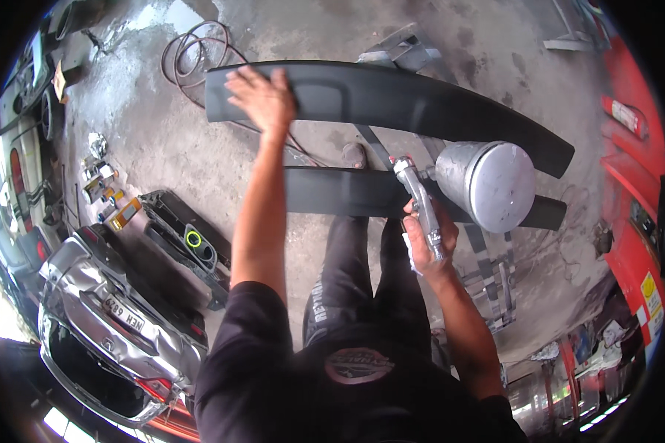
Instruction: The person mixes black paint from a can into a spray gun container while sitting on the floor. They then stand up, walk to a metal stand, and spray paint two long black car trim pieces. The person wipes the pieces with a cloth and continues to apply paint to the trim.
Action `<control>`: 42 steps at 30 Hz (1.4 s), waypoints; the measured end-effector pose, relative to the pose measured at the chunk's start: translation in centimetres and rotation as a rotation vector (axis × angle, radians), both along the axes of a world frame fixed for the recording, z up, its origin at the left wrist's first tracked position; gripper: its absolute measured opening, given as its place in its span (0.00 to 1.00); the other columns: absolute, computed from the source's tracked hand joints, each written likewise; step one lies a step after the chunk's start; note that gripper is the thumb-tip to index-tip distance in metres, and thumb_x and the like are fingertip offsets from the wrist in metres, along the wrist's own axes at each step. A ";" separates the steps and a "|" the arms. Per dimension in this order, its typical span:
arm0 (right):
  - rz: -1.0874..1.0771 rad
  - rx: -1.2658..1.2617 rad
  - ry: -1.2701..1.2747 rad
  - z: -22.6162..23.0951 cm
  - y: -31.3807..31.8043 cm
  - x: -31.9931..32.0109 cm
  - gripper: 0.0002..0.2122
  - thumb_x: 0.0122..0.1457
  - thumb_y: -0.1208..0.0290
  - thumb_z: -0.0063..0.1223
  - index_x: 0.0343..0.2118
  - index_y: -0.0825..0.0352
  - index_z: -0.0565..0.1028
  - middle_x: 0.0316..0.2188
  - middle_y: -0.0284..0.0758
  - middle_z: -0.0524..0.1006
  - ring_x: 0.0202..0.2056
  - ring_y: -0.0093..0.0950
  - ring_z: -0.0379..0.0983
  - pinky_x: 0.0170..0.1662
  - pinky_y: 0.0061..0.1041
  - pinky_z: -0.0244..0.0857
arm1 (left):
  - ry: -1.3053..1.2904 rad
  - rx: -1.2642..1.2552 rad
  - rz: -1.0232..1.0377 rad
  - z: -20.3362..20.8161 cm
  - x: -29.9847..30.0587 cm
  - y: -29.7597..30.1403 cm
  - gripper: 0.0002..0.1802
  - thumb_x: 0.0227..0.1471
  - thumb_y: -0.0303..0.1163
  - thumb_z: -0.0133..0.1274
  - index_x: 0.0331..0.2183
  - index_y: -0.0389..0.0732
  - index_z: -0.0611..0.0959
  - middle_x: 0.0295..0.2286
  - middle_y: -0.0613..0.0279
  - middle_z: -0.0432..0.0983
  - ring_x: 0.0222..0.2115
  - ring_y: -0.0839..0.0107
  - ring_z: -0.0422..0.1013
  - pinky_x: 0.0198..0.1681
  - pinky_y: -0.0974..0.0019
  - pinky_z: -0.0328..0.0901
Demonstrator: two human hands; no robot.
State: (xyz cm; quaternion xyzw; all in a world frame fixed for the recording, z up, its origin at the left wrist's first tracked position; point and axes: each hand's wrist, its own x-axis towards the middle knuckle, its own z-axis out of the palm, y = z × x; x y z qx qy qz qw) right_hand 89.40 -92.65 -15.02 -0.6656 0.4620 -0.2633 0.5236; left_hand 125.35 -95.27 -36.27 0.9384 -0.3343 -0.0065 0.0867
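Observation:
My right hand (434, 247) is wrapped round the handle of a metal spray gun (421, 201). The gun's large grey cup (499, 184) juts to the right, its pale round end towards me. A bit of white cloth or paper (410, 255) shows beside that hand. Ahead, a long, curved dark grey panel (391, 96) lies crosswise, raised off the floor. My left hand (264, 100) is open, fingers spread over the panel's left end; whether the palm touches it I cannot tell. A second dark panel (332, 190) lies nearer me, partly hidden by my left arm, the gun and its cup.
A stand (488, 273) shows beneath the panels. A thin hose (174, 63) coils on the concrete at the far left. Left of me are a silver car's rear (118, 317), a black plastic part (188, 240) and small boxes (125, 214). Red bodywork (632, 251) stands at right.

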 end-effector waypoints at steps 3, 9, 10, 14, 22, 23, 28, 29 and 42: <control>0.000 0.011 -0.008 -0.8 0.0 0.9 0.08 0.62 0.76 0.57 0.43 0.72 0.78 0.34 0.37 0.79 0.31 0.27 0.75 0.37 0.27 0.70 | 0.001 0.058 -0.534 1.0 -10.6 -1.2 0.52 0.63 0.67 0.43 0.69 0.32 0.61 0.70 0.34 0.50 0.71 0.34 0.44 0.71 0.31 0.42; 0.118 -0.083 0.020 -1.3 -0.3 1.3 0.09 0.62 0.76 0.60 0.43 0.73 0.78 0.34 0.38 0.80 0.29 0.28 0.75 0.34 0.29 0.71 | 0.169 0.006 -0.564 2.3 -12.1 0.2 0.49 0.60 0.64 0.51 0.68 0.36 0.65 0.72 0.45 0.49 0.72 0.43 0.46 0.71 0.31 0.41; 0.125 -0.099 0.024 -1.4 -0.2 1.3 0.09 0.62 0.76 0.60 0.43 0.74 0.78 0.34 0.38 0.80 0.29 0.29 0.76 0.35 0.29 0.71 | 0.067 0.060 -0.464 1.3 -8.8 1.3 0.49 0.62 0.63 0.50 0.69 0.35 0.63 0.72 0.43 0.47 0.72 0.42 0.45 0.71 0.30 0.41; 0.165 -0.166 0.020 -2.0 -0.2 1.7 0.09 0.62 0.77 0.59 0.43 0.75 0.77 0.34 0.39 0.80 0.29 0.29 0.76 0.35 0.30 0.72 | 0.090 0.020 -0.005 1.2 1.2 5.1 0.47 0.69 0.60 0.41 0.71 0.32 0.55 0.72 0.37 0.42 0.74 0.42 0.37 0.73 0.34 0.36; 0.072 -0.025 0.034 -3.0 1.4 0.1 0.07 0.62 0.76 0.58 0.41 0.72 0.78 0.30 0.36 0.78 0.23 0.24 0.73 0.28 0.27 0.68 | 0.280 -0.102 -0.780 0.7 -19.2 -2.4 0.47 0.63 0.57 0.52 0.72 0.43 0.58 0.72 0.37 0.42 0.73 0.40 0.39 0.71 0.28 0.36; 0.046 0.013 0.049 -3.0 1.5 -0.6 0.07 0.62 0.77 0.58 0.41 0.72 0.78 0.30 0.36 0.78 0.23 0.23 0.73 0.28 0.26 0.68 | 0.293 -0.046 -0.911 1.2 -21.2 -3.2 0.46 0.63 0.57 0.51 0.72 0.44 0.58 0.72 0.39 0.42 0.74 0.42 0.39 0.72 0.30 0.36; -0.177 -0.035 0.065 -3.4 1.9 -4.6 0.05 0.63 0.78 0.57 0.41 0.71 0.78 0.30 0.32 0.78 0.27 0.20 0.74 0.31 0.23 0.69 | 0.293 0.089 -1.177 3.8 -21.4 -5.5 0.42 0.60 0.59 0.54 0.68 0.49 0.68 0.70 0.58 0.55 0.73 0.52 0.45 0.72 0.36 0.41; -0.215 0.024 0.076 -3.0 1.9 -5.7 0.09 0.61 0.80 0.62 0.43 0.72 0.78 0.29 0.36 0.80 0.28 0.28 0.79 0.31 0.29 0.72 | 0.154 -0.035 -0.989 1.7 -20.2 -4.8 0.42 0.59 0.57 0.56 0.68 0.48 0.68 0.69 0.58 0.57 0.73 0.49 0.44 0.71 0.33 0.41; -0.444 -0.102 0.173 -6.6 3.4 -14.4 0.15 0.59 0.78 0.64 0.49 0.74 0.79 0.35 0.40 0.83 0.31 0.31 0.81 0.35 0.30 0.75 | -0.013 -0.052 -1.441 -1.0 -42.9 -13.8 0.43 0.66 0.65 0.39 0.71 0.48 0.63 0.70 0.53 0.55 0.71 0.50 0.47 0.71 0.34 0.39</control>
